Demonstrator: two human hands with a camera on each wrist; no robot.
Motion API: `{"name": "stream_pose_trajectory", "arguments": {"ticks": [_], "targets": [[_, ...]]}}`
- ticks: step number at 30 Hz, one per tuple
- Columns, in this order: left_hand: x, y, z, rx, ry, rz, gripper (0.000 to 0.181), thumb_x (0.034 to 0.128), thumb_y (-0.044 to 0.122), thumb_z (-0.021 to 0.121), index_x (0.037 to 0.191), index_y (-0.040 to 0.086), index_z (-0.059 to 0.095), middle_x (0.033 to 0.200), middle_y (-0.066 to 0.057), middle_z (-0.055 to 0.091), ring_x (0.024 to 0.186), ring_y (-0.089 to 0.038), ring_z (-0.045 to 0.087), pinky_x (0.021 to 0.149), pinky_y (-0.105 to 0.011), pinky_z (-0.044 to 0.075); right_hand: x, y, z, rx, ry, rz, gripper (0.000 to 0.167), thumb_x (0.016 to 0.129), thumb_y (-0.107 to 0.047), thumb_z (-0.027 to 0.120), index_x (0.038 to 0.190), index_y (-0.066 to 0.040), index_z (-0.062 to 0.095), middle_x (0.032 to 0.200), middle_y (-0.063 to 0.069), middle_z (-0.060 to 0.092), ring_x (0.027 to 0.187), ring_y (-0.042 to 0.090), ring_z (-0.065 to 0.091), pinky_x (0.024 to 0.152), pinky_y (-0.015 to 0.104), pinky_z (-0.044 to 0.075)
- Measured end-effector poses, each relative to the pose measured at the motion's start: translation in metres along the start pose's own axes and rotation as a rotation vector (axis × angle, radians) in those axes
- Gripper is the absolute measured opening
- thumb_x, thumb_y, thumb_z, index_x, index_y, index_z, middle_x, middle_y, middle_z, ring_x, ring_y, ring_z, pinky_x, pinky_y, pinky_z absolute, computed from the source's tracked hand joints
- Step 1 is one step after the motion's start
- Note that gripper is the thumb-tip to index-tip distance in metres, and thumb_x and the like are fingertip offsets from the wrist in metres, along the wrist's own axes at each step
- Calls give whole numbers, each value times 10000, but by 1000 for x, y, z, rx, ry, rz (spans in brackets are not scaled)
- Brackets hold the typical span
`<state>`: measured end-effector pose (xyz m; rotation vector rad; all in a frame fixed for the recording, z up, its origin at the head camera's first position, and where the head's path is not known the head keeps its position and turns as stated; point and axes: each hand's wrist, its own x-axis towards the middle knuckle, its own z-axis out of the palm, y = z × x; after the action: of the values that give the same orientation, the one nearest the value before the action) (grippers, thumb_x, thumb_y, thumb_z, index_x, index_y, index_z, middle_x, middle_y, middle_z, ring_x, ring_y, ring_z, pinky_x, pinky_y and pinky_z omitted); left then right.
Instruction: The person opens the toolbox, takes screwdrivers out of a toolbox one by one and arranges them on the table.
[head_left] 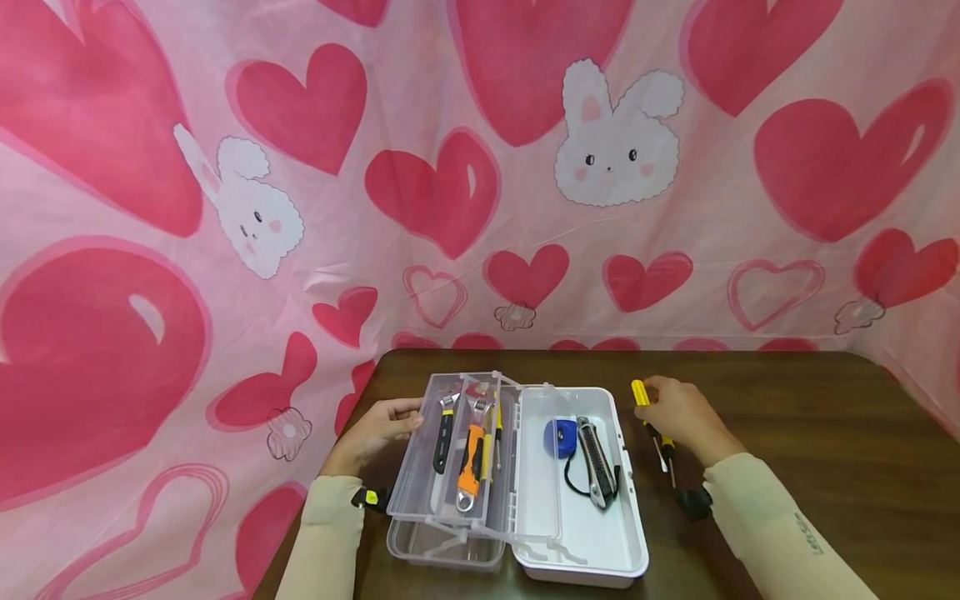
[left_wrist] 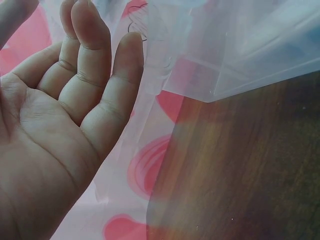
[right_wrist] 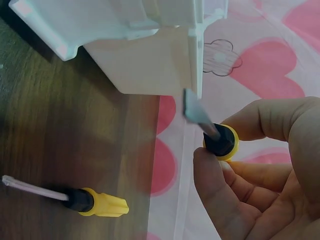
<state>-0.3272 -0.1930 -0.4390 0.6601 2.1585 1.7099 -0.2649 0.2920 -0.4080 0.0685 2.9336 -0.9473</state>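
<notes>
Between thumb and fingers, my right hand (head_left: 684, 417) pinches a flat-bladed screwdriver (right_wrist: 220, 140) with a yellow and black handle, right of the toolbox. A second yellow-handled screwdriver (right_wrist: 102, 202) lies on the table near that hand. The white toolbox (head_left: 581, 546) stands with its lid folded to the left; a blue tape measure (head_left: 561, 438) and a grey utility knife (head_left: 596, 467) lie inside. My left hand (head_left: 386, 429) is at the left edge of the clear tray (head_left: 408, 492), fingers loosely bent; whether they touch it I cannot tell.
The raised tray holds a black-handled adjustable wrench (head_left: 444, 442), an orange-handled tool (head_left: 471, 467) and yellow tools (head_left: 497, 425). A brown wooden table (head_left: 810, 433) lies beneath everything. A pink heart-patterned cloth (head_left: 525, 200) hangs behind and left of it.
</notes>
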Motion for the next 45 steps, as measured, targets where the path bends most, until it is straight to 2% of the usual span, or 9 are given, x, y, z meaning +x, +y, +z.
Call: {"name": "stream_pose_trajectory", "arguments": {"ticks": [6,15,25,30,39,45], "targets": [[-1,2,0,-16,1,-7,483,948,128,628,1367,-77,501,1109,-172,672,895,-257,674,846,-393,534,0,3,-1,1,0,8,647,872,-230,703,1345,123,438,1119,314,573,820,312,609,683,440,566],[-1,1,0,20,10,2,496,933,175,657,1360,-43,531,1100,-151,677,905,-278,664,846,-397,534,2,14,-2,-13,2,9,636,872,-221,691,1335,134,437,1106,320,579,806,307,606,674,434,563],[1,1,1,-29,-3,-10,477,955,100,609,1384,-68,485,1116,-157,671,902,-253,673,850,-399,533,0,25,-5,-7,2,37,641,875,-210,696,1333,149,426,1104,329,572,814,311,611,702,450,562],[2,0,0,-11,6,-24,469,954,106,614,1378,-59,498,1117,-157,671,905,-254,672,849,-388,533,1,29,-5,-4,3,28,619,878,-204,689,1323,148,441,1100,323,582,808,299,609,700,441,560],[1,-1,0,9,-3,2,481,944,141,638,1363,-60,516,1108,-161,674,907,-270,672,848,-397,533,-1,37,-7,-2,-9,41,612,890,-210,672,1313,160,429,1092,333,572,818,322,632,710,470,557],[0,-2,-2,5,-7,6,484,945,145,634,1368,-57,513,1116,-180,667,910,-271,672,850,-398,533,-1,43,-8,0,-10,42,614,897,-220,667,1312,166,431,1068,323,588,781,286,633,696,452,560]]}}
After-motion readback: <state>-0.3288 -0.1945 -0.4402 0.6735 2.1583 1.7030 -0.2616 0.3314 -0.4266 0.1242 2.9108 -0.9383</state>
